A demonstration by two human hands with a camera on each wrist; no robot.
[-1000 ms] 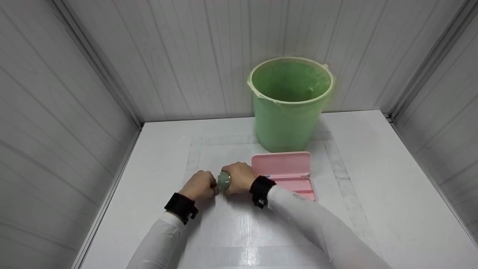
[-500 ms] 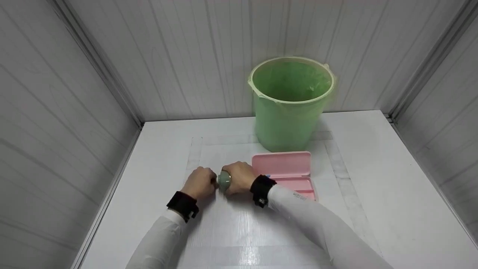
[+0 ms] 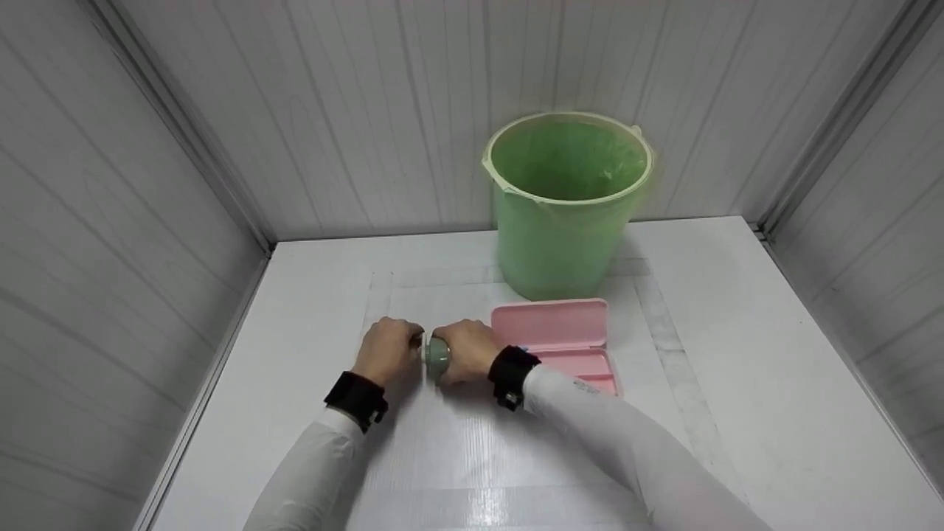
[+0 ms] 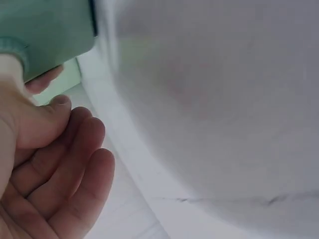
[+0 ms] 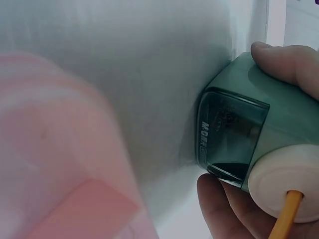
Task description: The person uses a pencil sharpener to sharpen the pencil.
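Note:
A green pencil sharpener [image 3: 438,358] lies between the two hands on the white table. My right hand [image 3: 470,352] grips its body from the right; in the right wrist view the thumb and fingers [image 5: 217,204] hold opposite sides. An orange pencil [image 5: 285,219] sticks out of the round cream dial [image 5: 271,172], beside the dark see-through drawer [image 5: 229,129]. On the other side, my left hand [image 3: 387,350] has its fingers curled at the sharpener's crank, and a thin pale edge shows between hand and body. The crank handle itself is mostly hidden by the fingers.
A pink pencil case [image 3: 549,324] lies with its lid up just right of the right hand, partly behind that wrist. Behind it stands a tall green bucket [image 3: 560,243] with a liner. Grey panel walls [image 3: 369,147] close in the table at the back and sides.
My left hand has swung a little farther from me beside the sharpener. The right hand keeps its grip on the sharpener. The whole head view has shifted slightly.

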